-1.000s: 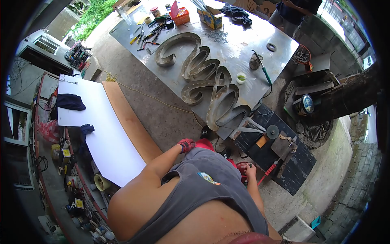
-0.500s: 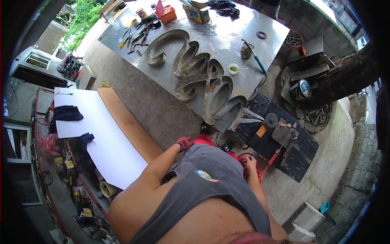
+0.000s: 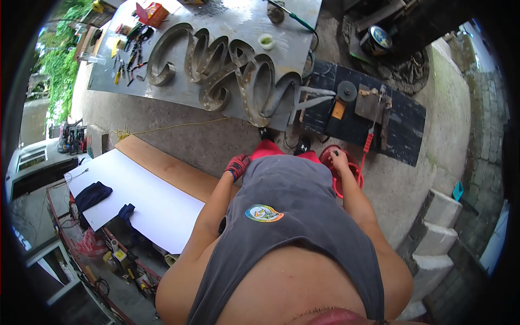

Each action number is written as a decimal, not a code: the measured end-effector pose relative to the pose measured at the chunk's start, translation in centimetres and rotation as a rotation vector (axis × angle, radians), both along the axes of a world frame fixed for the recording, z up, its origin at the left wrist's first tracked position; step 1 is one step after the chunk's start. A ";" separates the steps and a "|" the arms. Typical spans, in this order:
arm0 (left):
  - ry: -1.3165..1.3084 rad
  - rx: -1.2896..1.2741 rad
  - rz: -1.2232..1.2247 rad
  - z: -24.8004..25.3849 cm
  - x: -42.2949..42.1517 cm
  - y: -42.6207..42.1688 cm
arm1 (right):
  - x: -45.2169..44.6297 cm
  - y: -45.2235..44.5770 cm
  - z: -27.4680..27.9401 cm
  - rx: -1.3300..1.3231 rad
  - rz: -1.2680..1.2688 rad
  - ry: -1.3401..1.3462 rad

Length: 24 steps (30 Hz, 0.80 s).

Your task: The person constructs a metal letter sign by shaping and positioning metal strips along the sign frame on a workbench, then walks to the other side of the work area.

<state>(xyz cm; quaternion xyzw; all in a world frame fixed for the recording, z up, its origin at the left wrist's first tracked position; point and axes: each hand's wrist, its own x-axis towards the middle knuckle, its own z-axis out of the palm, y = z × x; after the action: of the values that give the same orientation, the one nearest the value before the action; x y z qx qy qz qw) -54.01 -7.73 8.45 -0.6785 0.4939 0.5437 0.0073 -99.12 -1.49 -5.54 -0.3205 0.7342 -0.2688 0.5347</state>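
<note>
My left hand (image 3: 236,164), in a red and dark glove, rests by my left thigh; its fingers are too small to read clearly. My bare right hand (image 3: 338,159) is closed round a small dark object (image 3: 336,153), above a red bucket (image 3: 355,172) beside my right leg. Ahead of me, metal script lettering (image 3: 216,70) lies on a metal-topped table (image 3: 116,76). To its right, a dark low bench (image 3: 403,116) carries a grey disc (image 3: 346,91) and a clamp-like tool with a red handle (image 3: 368,142).
Pliers and other tools (image 3: 135,51), a red-orange box (image 3: 154,14), a small green-filled cup (image 3: 265,41) and a green-handled tool (image 3: 301,20) lie on the table. A white sheet (image 3: 146,200) and brown board (image 3: 168,165) are left; concrete steps (image 3: 435,239) are right.
The view has swung to the right and lower, so the table and lettering sit higher and further left. My right hand stays closed near the bucket; my left remains by my thigh.
</note>
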 end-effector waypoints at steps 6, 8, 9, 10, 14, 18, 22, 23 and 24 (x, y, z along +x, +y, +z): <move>-0.029 0.005 -0.043 -0.1 0.3 0.8 | 2.4 1.8 1.2 0.132 0.111 0.152; -0.027 0.022 -0.026 0.4 0.2 0.7 | 3.6 3.4 -1.8 0.198 0.098 0.026; -0.051 0.004 -0.066 0.8 0.1 0.6 | 4.3 4.3 -3.6 0.118 0.118 -0.058; -0.076 -0.010 -0.104 1.0 0.3 0.7 | 4.9 5.1 -4.6 0.041 0.140 -0.144; -0.037 0.009 -0.041 -0.4 1.6 0.9 | 4.6 4.5 -1.8 0.150 0.121 -0.157; 0.039 0.093 0.089 -0.2 1.2 0.4 | 4.4 4.5 0.2 0.109 0.147 -0.187; 0.037 0.108 0.046 -0.3 0.6 0.4 | 4.1 2.9 5.5 0.100 0.151 -0.253; 0.038 0.111 0.049 -1.0 0.9 0.8 | 4.1 2.5 7.0 0.125 0.155 -0.241; 0.082 0.090 0.043 -1.9 1.2 1.2 | 4.0 2.4 7.1 0.128 0.158 -0.240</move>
<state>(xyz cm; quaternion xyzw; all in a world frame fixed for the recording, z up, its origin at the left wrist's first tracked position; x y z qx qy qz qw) -52.77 -6.50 6.58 -0.6651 0.4541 0.5928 0.0059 -95.17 0.93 1.60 -0.3083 0.6531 -0.2147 0.6575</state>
